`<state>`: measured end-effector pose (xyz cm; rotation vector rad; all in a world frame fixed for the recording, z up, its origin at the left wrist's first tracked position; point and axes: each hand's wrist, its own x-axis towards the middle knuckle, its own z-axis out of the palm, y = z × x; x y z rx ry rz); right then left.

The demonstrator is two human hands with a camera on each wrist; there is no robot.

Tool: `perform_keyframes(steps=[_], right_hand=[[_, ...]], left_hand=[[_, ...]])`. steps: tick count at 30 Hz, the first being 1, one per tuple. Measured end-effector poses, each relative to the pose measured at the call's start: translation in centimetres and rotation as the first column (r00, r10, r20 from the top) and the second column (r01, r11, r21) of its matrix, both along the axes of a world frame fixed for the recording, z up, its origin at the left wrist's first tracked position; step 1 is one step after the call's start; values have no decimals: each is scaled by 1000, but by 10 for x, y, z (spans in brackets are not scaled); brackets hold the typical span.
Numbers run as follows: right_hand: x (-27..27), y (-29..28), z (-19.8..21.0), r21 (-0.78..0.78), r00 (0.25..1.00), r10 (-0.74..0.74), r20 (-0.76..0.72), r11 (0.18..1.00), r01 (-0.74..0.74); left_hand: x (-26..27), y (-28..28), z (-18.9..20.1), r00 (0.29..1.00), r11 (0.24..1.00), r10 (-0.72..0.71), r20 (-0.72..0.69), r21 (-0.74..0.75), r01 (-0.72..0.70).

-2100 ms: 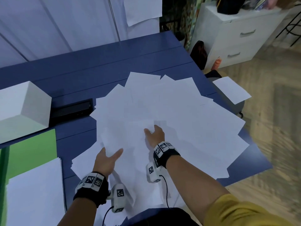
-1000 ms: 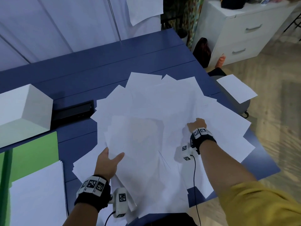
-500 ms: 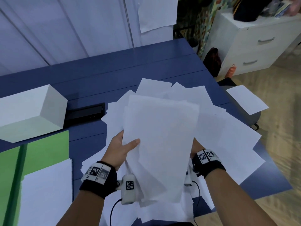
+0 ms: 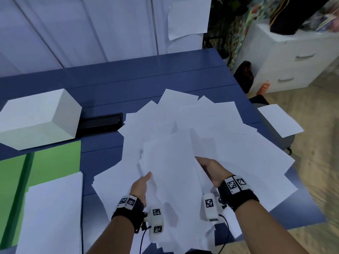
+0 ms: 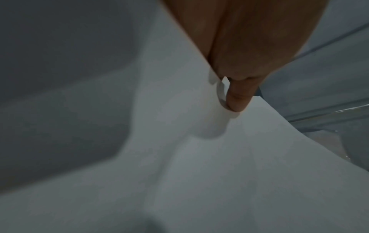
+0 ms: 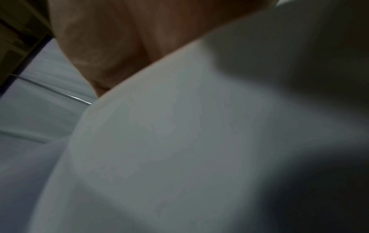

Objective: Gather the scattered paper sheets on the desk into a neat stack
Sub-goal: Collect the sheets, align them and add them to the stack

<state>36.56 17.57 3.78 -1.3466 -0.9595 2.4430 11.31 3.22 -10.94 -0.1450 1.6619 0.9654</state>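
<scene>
Both hands, left hand [image 4: 140,186] and right hand [image 4: 211,169], fingers curled on opposite edges, grip a limp, slippery sheaf of white paper sheets [image 4: 170,173], best squared edgewise over the blue desk [image 4: 128,79].

You're wearing black wristbands [image 4: 128,211] bearing square black-and-white markers, each carrying a white camera pod [image 4: 156,224] trailing a black cable [image 4: 142,239].

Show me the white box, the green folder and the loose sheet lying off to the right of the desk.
white box [image 4: 36,110], head view, on its top face.
green folder [image 4: 55,158], head view, on its bare cover.
loose sheet [image 4: 279,120], head view, at its middle.
</scene>
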Motion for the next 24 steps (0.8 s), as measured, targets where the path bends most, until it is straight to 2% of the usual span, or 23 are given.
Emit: perform_keyframes(steps=[1, 2, 4, 6, 9, 12, 13, 15, 19, 24], right_hand=[[-2, 0, 3, 7, 999, 15, 48, 1000, -15], [-3, 1, 5, 47, 992, 46, 116, 998, -52], [-6, 2, 7, 175, 962, 138, 234, 968, -181], [-8, 2, 4, 318, 936, 207, 286, 900, -297], [-4, 2, -4, 467, 899, 295, 323, 777, -423], [-1, 5, -2, 519, 840, 325, 435, 672, -529], [-1, 6, 0, 524, 833, 327, 446, 659, -539], [0, 8, 5, 525, 846, 342, 409, 670, -525], [-1, 5, 26, 528, 899, 368, 235, 729, -437], [-10, 8, 56, 535, 906, 423, 6, 764, -360]], left_hand=[[0, -1, -9, 1000, 1000, 9, 9, -10, -9], [6, -1, 3, 1000, 1000, 9, 20, -10, -8], [25, 3, 56, 1000, 1000, -13, 4, 5, 13], [34, 4, 74, 1000, 1000, -9, -21, -14, 9], [37, 4, 78, 1000, 1000, -3, -20, -21, 3], [34, 1, 59, 1000, 1000, -1, -11, 12, 1], [29, -1, 38, 1000, 1000, -4, -13, 21, 4], [26, -6, 19, 1000, 999, -27, -2, 26, 27], [46, -5, 81, 991, 984, -87, 98, 162, 71], [57, 1, 102, 979, 954, -131, 155, 289, 82]])
